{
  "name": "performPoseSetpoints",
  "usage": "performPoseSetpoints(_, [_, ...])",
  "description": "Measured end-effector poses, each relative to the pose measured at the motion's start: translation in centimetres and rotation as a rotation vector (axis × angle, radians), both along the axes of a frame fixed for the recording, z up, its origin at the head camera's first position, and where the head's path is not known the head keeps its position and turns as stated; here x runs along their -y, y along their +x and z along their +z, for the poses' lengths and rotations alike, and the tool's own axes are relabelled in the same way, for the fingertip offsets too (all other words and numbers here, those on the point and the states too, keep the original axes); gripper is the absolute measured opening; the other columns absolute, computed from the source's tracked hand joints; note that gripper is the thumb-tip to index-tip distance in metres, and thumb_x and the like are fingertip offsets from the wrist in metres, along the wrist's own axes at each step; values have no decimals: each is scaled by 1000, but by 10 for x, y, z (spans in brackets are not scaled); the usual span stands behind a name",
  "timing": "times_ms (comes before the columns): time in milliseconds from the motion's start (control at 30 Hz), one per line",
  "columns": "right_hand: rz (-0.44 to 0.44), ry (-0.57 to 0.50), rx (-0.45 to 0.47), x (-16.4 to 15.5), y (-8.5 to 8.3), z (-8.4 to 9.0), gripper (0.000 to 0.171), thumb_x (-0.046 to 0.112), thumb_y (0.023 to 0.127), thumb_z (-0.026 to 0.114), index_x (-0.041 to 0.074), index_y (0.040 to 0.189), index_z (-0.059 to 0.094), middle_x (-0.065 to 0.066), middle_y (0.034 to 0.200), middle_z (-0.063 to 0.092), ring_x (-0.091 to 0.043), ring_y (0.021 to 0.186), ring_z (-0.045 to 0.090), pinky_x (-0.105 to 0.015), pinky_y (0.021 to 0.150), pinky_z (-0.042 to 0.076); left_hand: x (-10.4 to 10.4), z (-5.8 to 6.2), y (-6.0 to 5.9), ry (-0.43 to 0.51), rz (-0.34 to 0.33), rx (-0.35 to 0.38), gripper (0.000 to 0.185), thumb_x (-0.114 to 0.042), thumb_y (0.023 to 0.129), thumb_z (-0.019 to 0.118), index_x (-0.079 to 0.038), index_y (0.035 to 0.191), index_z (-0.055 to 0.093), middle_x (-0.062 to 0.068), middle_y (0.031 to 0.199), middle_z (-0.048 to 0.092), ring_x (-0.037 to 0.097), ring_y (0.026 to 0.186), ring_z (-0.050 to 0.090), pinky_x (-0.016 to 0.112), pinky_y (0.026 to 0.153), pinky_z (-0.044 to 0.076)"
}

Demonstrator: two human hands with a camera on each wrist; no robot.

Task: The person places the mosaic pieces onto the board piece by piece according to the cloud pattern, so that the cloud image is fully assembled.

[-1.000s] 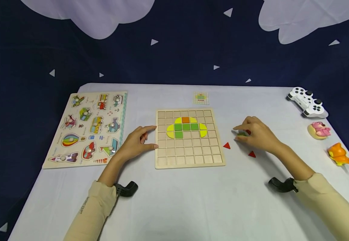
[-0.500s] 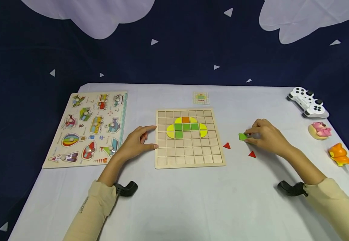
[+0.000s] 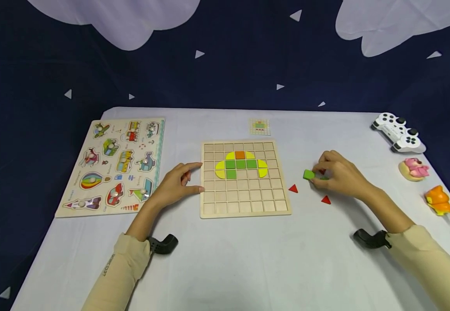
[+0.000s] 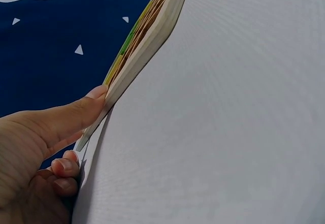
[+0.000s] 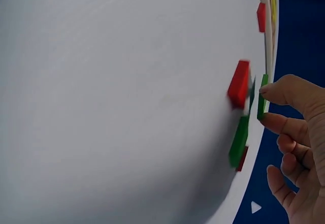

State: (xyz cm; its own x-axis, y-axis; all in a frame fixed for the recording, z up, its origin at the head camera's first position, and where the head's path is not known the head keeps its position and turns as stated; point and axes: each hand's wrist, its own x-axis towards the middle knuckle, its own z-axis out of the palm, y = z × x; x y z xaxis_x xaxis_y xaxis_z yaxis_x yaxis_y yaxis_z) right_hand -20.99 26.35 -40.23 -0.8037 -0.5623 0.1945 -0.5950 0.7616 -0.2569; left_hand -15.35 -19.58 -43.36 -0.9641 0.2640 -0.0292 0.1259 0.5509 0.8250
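My right hand [image 3: 339, 175] pinches a green square tile [image 3: 308, 174] between thumb and index finger, right of the grid board. In the right wrist view, the pinched green tile [image 5: 262, 97] stands on edge at the fingertips. Below that hand, another green tile [image 5: 238, 141] and a red triangle tile [image 5: 239, 84] lie on the white cloth, partly hidden in the head view. My left hand [image 3: 174, 183] touches the left edge of the wooden grid board [image 3: 244, 208], thumb and index finger spread apart along it. Yellow, orange and green tiles sit in the board's upper middle cells.
Red triangles [image 3: 293, 188] lie between board and right hand. A small pattern card [image 3: 259, 127] is behind the board. At left lies a vehicle peg puzzle [image 3: 110, 172]. A white game controller [image 3: 397, 133], pink toy [image 3: 413, 168] and orange toy [image 3: 440, 201] line the right side.
My right hand has drawn back rightward from its earlier spot, then shifted slightly left again, with the green tile now showing at its fingertips. The left hand stays at the board's edge.
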Motion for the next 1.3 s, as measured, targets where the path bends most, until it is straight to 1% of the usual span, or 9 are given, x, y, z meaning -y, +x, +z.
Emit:
performPoseSetpoints(133, [-3,-34,13,12,-2,3,19,12,70,85,8,87,76,-1,85,52,-9,86,39,-30,70,36,0,0,0,-3,7,4,70,-21,81,83,-11,143,53,6,87,42,18,74,38,32,68,33])
performPoseSetpoints(200, [5,-48,26,20,-2,4,19,12,71,85,9,87,76,-1,87,53,-10,86,40,-30,70,37,0,-1,-1,-7,8,2,70,-21,81,83,-10,143,53,6,87,42,18,74,38,32,68,33])
performPoseSetpoints(433, [99,-88,40,47,-3,4,20,12,71,85,6,89,76,-1,92,55,-12,94,45,-37,79,43,0,0,0,-16,11,-2,70,-22,81,83,-10,143,53,6,86,42,17,73,38,32,68,33])
performPoseSetpoints(633, [148,-91,35,66,-7,3,21,13,73,84,4,90,76,0,92,54,-13,95,45,-37,78,45,-1,0,0,-17,16,-6,70,-22,80,84,-10,142,54,5,86,43,16,73,38,30,67,33])
performPoseSetpoints(833, [192,-111,50,83,-9,3,20,16,74,83,5,89,77,1,92,55,-15,97,47,-38,80,46,-1,0,0,-14,19,0,70,-21,80,84,-10,143,53,5,87,43,17,73,38,30,67,33])
performPoseSetpoints(1067, [230,-111,61,100,-8,2,21,19,75,83,6,90,77,1,91,55,-13,94,46,-34,78,44,-1,1,0,-9,12,-1,70,-22,81,83,-9,143,53,5,86,43,17,73,38,30,67,33])
performPoseSetpoints(1300, [263,-104,55,117,-8,0,20,19,75,82,6,90,77,0,91,56,-14,92,47,-34,78,45,-1,0,0,-9,16,5,70,-21,81,83,-10,144,52,5,87,43,18,74,38,30,67,33])
